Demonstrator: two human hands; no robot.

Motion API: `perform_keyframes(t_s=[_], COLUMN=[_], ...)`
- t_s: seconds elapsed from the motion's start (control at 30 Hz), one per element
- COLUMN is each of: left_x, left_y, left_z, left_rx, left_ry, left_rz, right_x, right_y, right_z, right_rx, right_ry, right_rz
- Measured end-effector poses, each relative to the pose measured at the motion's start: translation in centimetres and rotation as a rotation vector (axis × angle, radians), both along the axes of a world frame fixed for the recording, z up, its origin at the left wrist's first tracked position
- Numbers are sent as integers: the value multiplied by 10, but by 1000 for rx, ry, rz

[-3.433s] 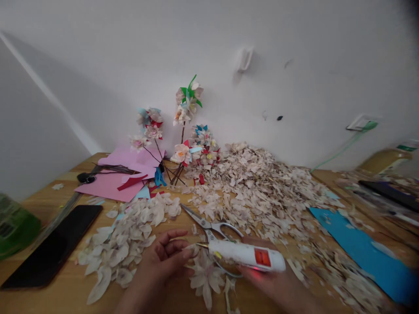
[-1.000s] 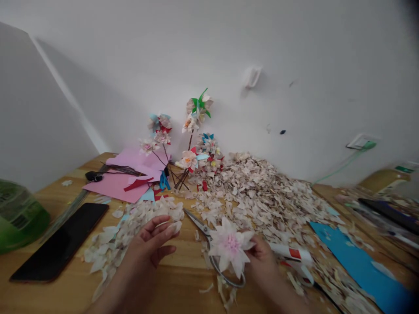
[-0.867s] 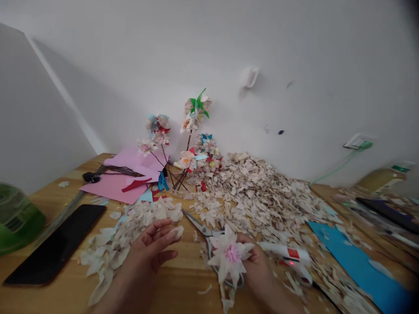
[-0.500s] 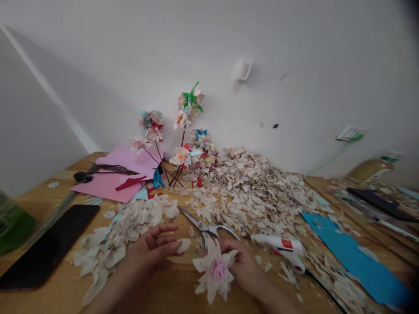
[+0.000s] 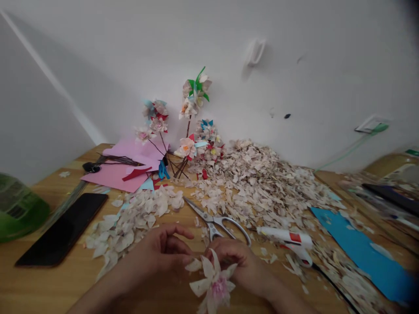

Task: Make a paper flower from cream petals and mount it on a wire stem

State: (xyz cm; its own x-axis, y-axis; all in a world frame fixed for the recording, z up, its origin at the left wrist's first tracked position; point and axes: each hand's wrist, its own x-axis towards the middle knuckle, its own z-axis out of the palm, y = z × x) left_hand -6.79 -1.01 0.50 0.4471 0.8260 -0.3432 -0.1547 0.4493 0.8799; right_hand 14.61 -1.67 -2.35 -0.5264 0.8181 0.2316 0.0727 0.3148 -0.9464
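Low at the front edge of the wooden table [image 5: 42, 288], your right hand [image 5: 240, 264] grips a white paper-like flower [image 5: 216, 283] with a pink centre, its fingers closed behind the outer petals so that the bloom faces you and its lower part runs to the bottom of the view. Just beside it, your left hand [image 5: 173, 250] pinches a single loose petal [image 5: 194, 264] at the tip of the thumb, the other fingers curled above; whether that petal touches the bloom you cannot tell from this angle. Just beyond your right hand lie the metal scissors [image 5: 208, 220], blades pointing away to the left, one handle loop partly hidden by your knuckles. To the right of that hand rests a white glue gun [image 5: 281, 235] with a red patch, its black cord [image 5: 334, 285] trailing toward you, and farther right a blue sheet [image 5: 356, 250] carries a few scraps. Beyond your left forearm spreads a small heap of pale petals [image 5: 134, 220], with a black phone [image 5: 63, 231] to its left. Behind, a larger mound of dried petals [image 5: 262, 179] and several stemmed flowers [image 5: 187, 148] stand near the wall [image 5: 209, 35].
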Motion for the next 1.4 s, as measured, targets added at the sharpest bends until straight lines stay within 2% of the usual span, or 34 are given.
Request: perform_keyframes(t_s=[0.43, 0.87, 1.17, 1.4], left_x=[4, 7, 6, 8], left_y=[-8, -10, -9, -7], left_z=[-8, -7, -14, -9], left_rx=[-38, -86, -91, -111], left_ry=[-96, -67, -201, -252], left_rz=[-111, -118, -144, -76], right_x=[-2, -4, -3, -4], right_y=[-3, -4, -5, -3], right_z=[0, 4, 2, 8], right_rx=[29, 47, 64, 61], right_ry=[-92, -127, -111, -118], right_rz=[31, 47, 39, -20])
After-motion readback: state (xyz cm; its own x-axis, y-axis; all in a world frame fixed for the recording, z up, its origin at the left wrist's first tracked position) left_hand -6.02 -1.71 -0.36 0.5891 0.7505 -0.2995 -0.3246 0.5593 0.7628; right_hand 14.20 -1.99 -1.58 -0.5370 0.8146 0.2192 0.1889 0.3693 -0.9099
